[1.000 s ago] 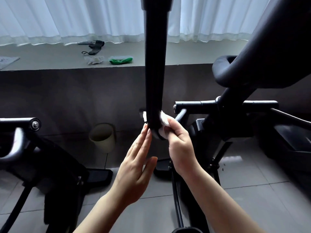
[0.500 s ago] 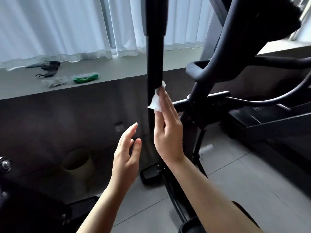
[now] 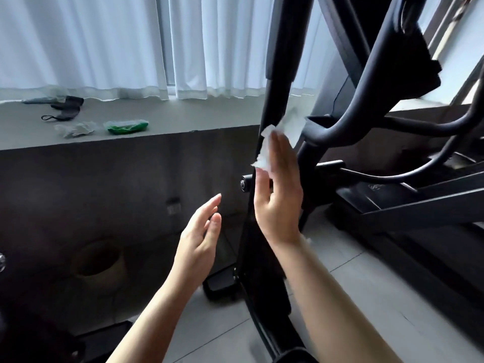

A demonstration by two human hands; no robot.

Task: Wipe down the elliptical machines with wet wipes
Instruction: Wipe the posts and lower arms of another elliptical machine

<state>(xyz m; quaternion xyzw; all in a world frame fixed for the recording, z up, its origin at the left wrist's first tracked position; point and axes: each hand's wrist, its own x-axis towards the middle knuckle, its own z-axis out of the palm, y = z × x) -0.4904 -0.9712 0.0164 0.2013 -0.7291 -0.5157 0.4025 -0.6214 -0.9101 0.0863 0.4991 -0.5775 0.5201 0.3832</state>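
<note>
White wipe under right hand, on bar

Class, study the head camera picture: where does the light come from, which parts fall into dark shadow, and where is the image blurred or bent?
Head view: daylight glows through the white curtains, backlighting the scene; the black upright bar and the wall under the sill sit in deep shadow; the wet wipe under the right hand is smeared by motion; the sill bows from wide-angle distortion.
</note>
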